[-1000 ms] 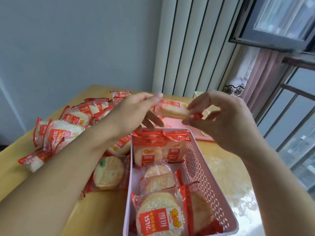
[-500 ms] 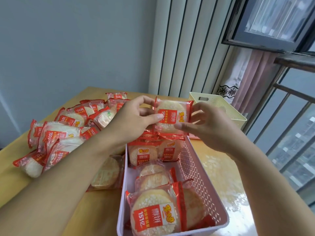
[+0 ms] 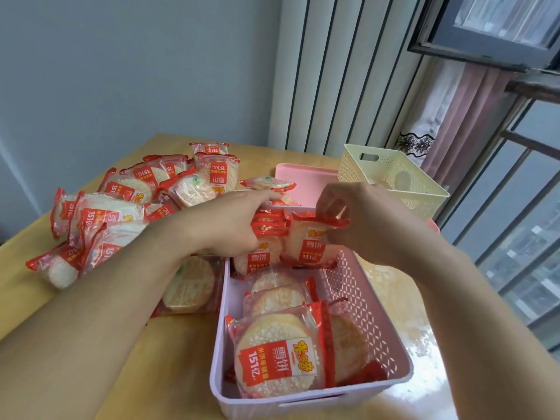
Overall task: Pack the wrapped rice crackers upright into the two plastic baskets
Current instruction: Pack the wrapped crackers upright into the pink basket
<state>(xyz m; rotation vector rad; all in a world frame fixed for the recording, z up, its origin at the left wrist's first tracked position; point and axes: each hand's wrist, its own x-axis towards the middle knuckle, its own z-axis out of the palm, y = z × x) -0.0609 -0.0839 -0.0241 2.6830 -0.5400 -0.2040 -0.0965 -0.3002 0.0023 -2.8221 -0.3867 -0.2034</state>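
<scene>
Wrapped rice cracker (image 3: 312, 242): pale round disc in clear film with red sealed ends and a red label, standing upright at the far end of the pink basket (image 3: 375, 304), beside a row of upright packs (image 3: 266, 237). Right hand (image 3: 368, 219) pinches the cracker's red top seam, thumb and forefinger closed narrow on it. Left hand (image 3: 225, 221) lies over the row, fingers curled loosely against those packs, gripping nothing I can make out.

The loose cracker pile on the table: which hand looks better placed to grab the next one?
Probably the left hand: the loose pile lies on its side, beside its forearm. The right hand is pinching a packet standing in the pink basket.
</scene>
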